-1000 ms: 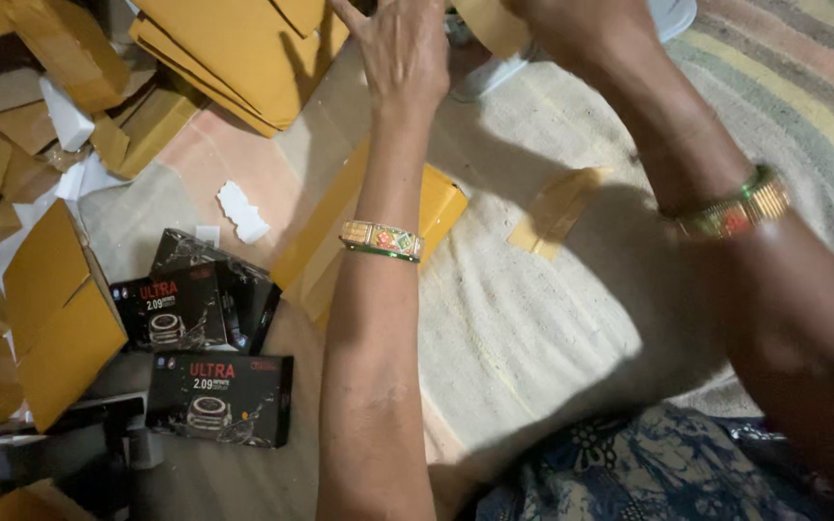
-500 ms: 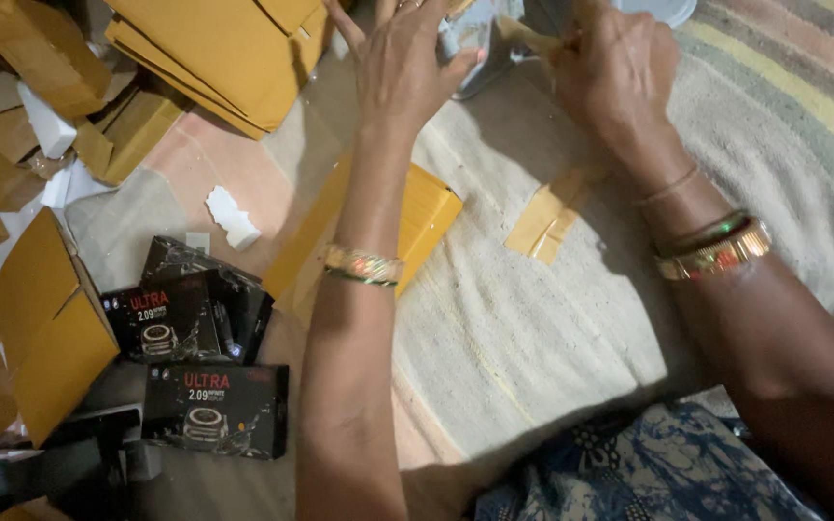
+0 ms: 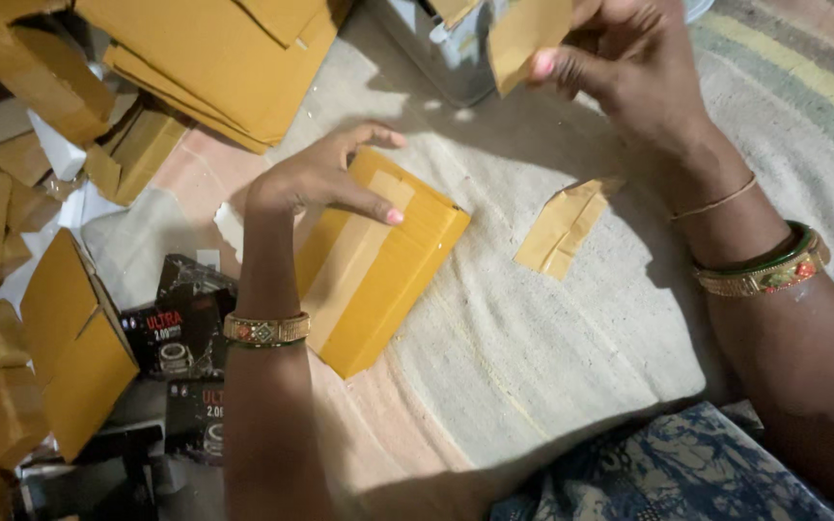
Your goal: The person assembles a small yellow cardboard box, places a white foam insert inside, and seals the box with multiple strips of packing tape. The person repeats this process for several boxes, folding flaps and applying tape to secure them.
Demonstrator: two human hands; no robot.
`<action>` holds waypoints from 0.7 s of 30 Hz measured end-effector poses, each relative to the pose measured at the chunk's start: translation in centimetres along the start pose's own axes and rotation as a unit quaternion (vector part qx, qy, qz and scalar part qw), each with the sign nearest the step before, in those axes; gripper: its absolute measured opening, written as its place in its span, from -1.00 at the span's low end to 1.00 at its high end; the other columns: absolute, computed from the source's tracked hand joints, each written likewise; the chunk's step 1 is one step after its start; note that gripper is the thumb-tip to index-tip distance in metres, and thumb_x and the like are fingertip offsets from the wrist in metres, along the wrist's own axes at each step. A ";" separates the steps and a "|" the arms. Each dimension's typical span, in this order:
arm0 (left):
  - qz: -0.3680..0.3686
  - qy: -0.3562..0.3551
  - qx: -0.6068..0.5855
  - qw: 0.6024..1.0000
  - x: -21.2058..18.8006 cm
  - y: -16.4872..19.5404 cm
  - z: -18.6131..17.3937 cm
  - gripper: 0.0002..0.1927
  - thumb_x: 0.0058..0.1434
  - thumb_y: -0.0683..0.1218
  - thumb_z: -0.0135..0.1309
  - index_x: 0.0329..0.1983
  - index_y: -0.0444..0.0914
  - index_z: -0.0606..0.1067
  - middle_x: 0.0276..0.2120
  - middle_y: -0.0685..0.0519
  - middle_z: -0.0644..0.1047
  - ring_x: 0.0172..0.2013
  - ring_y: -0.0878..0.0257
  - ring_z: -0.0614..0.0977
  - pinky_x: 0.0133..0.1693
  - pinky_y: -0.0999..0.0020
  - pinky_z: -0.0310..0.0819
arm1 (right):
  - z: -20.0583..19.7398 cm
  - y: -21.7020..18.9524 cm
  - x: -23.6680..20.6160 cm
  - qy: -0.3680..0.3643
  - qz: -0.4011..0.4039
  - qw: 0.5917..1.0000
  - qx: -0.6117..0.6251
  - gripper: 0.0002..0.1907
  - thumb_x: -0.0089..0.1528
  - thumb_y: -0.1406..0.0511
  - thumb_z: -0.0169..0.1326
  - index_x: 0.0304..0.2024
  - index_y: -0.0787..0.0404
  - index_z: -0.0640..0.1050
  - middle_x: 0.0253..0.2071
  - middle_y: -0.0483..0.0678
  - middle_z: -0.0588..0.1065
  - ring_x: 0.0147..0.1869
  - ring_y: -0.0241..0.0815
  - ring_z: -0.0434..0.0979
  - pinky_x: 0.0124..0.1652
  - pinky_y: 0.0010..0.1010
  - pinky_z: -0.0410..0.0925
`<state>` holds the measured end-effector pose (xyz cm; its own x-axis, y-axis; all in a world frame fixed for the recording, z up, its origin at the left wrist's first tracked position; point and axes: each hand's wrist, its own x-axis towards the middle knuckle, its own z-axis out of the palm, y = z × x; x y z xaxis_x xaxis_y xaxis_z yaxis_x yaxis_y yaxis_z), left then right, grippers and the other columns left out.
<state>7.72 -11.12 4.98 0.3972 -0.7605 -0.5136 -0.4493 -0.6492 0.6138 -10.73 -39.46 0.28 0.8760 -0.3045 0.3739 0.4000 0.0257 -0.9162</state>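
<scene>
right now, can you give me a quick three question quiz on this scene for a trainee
1. True or false: the left hand rests on the brown cardboard box.
2. What does the right hand pinch? A) scissors B) a piece of brown tape C) a black box
3. What lies loose on the cloth beside the cardboard box?

Key: 1 true; 2 B; 3 a crumpled strip of brown tape.

A sealed cardboard box (image 3: 378, 265) lies on a floor cloth (image 3: 533, 338), the left hand (image 3: 325, 178) resting on its far end. A loose strip of tape (image 3: 562, 227) lies to its right. Small printed cartons (image 3: 180, 333) sit to its left, flattened cardboard sheets (image 3: 205, 58) stacked behind. The right hand (image 3: 629, 58) holds a tape piece (image 3: 525, 34) above the cloth.
</scene>
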 end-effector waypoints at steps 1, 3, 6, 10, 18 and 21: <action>0.018 -0.020 -0.034 0.999 0.2 0.3 0.0 -0.02 -0.23 0.13 0.50 0.28 -0.22 0.38 0.22 -0.09 0.42 0.18 0.02 0.48 0.29 0.10 0.28 | -0.2 0.0 0.1 -0.006 0.003 1.000 0.018 -0.89 0.31 0.45 0.24 -0.14 0.26 0.57 -0.30 -0.12 0.55 -0.36 -0.42 0.42 -0.37 -0.61 0.30; 0.031 -0.036 -0.062 0.997 0.2 0.8 0.0 -0.13 -0.25 0.10 0.48 0.17 -0.22 0.46 0.09 -0.06 0.51 0.09 0.06 0.58 0.24 0.15 0.37 | -0.6 0.4 0.4 -0.036 -0.025 0.996 0.079 -0.85 0.28 0.50 0.16 -0.13 0.22 0.53 -0.15 -0.13 0.57 -0.17 -0.45 0.53 -0.25 -0.63 0.38; 0.036 -0.013 -0.051 0.998 -1.0 1.8 0.3 -0.33 -0.21 0.05 0.48 0.00 -0.23 0.55 -0.11 -0.02 0.62 0.01 0.12 0.62 0.14 0.23 0.41 | -1.1 1.2 0.3 -0.041 -0.033 0.995 0.085 -0.83 0.36 0.59 0.16 -0.08 0.28 0.53 -0.12 -0.09 0.58 -0.09 -0.44 0.59 -0.14 -0.62 0.47; 0.124 0.066 -0.055 0.989 -4.6 3.3 0.5 -0.48 -0.11 0.02 0.50 -0.10 -0.22 0.58 -0.17 0.01 0.62 -0.04 0.17 0.62 0.08 0.28 0.44 | -0.8 0.9 -0.3 -0.032 -0.029 0.992 0.122 -0.83 0.36 0.59 0.15 -0.06 0.29 0.55 -0.17 -0.07 0.59 -0.20 -0.42 0.60 -0.26 -0.64 0.46; 0.263 0.390 -0.137 0.872 -12.3 6.0 3.3 -0.57 0.06 -0.17 0.48 -0.02 -0.24 0.59 -0.05 0.04 0.63 -0.03 0.25 0.70 0.07 0.26 0.70 | 2.5 -10.4 -1.4 -0.115 -0.106 0.987 -0.022 -0.89 0.37 0.41 0.25 -0.13 0.32 0.56 -0.21 -0.05 0.60 -0.23 -0.39 0.64 -0.18 -0.61 0.53; 0.321 0.481 -0.071 0.813 -12.2 5.2 6.0 -0.51 0.06 -0.22 0.52 0.04 -0.26 0.60 0.02 0.00 0.62 0.09 0.22 0.64 0.17 0.27 0.58 | 4.9 -15.0 -1.2 -0.173 -0.145 0.958 -0.179 -0.80 0.31 0.33 0.26 -0.17 0.35 0.53 -0.26 -0.04 0.56 -0.24 -0.35 0.61 -0.26 -0.62 0.50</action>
<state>-4.24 -5.28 10.81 0.5896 -0.5352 0.6049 -0.7417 -0.0622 0.6679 -16.47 -34.79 14.26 0.8034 0.0862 0.5892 0.5767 -0.3590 -0.7338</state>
